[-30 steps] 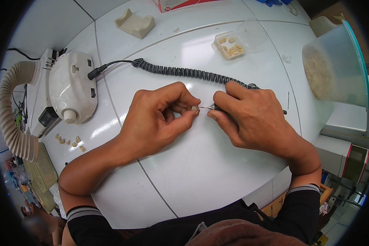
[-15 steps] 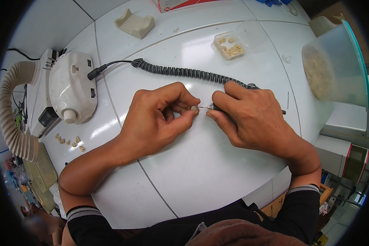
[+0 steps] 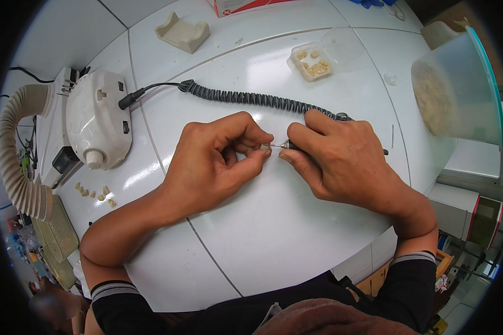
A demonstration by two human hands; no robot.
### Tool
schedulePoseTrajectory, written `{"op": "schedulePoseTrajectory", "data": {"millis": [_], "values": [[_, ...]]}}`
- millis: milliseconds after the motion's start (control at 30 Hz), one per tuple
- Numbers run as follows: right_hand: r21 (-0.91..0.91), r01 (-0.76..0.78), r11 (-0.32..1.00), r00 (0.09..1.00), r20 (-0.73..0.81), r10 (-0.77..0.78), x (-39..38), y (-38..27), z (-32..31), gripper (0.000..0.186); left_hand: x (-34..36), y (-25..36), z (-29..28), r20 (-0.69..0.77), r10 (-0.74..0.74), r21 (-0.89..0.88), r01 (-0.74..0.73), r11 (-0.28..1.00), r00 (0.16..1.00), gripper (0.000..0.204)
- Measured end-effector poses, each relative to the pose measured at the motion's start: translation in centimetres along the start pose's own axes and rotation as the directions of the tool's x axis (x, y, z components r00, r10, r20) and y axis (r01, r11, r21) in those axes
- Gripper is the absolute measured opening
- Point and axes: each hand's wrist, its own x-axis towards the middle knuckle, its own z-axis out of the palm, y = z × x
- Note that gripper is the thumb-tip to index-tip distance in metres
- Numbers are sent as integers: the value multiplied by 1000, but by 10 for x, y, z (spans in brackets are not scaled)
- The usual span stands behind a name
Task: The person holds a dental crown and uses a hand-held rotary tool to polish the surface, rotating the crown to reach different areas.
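Between the fingertips and thumb of my left hand (image 3: 204,162) is a small pale piece (image 3: 265,147), mostly covered by the fingers. My right hand (image 3: 343,159) grips a rotary handpiece (image 3: 288,144) like a pen. Its thin metal bit (image 3: 276,146) points left and reaches the pale piece; whether it touches is too small to tell. Behind my hands a coiled black cord (image 3: 251,99) runs from the right hand to a white control box (image 3: 98,123) with a round knob, at the left.
Loose yellowish bits (image 3: 101,196) lie near the left forearm. A small clear tub (image 3: 294,56) with similar bits stands at the back, beside a beige cradle (image 3: 181,33). At the right is a large translucent bin (image 3: 464,84). A ribbed hose (image 3: 11,139) curves along the left; a person sits lower left.
The right hand and handpiece have shifted very slightly to the left. My left hand keeps its pinch in nearly the same place.
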Motion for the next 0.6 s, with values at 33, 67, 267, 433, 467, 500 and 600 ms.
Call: {"op": "schedulePoseTrajectory", "data": {"millis": [33, 67, 267, 433, 467, 500, 600], "values": [[-3, 0, 1000, 1000, 0, 0, 0, 0, 0, 28, 0, 0, 0, 1, 0, 11, 0, 1000, 1000, 14], [-4, -2, 1000, 1000, 3, 2, 1, 0, 1, 28, 0, 0, -1, 2, 0, 21, 0, 1000, 1000, 14], [0, -4, 1000, 1000, 7, 4, -1, 1, 1, 27, 2, -3, 3, -4, 25, 16, -25, 1000, 1000, 14], [4, -3, 1000, 1000, 9, 2, -1, 0, -1, 26, 0, 1, 0, 0, 7, 27, -7, 1000, 1000, 14], [4, -3, 1000, 1000, 9, 3, -1, 0, -1, 26, 0, 1, 0, 8, 2, 20, -2, 1000, 1000, 14], [-2, -6, 1000, 1000, 15, 6, -1, 0, -2, 26, 0, 0, 0, 8, 2, 20, -2, 1000, 1000, 14], [-1, -15, 1000, 999, 31, 15, -2, 0, -3, 25, 0, -2, 0, 0, 32, 15, -32, 999, 999, 14]]}}
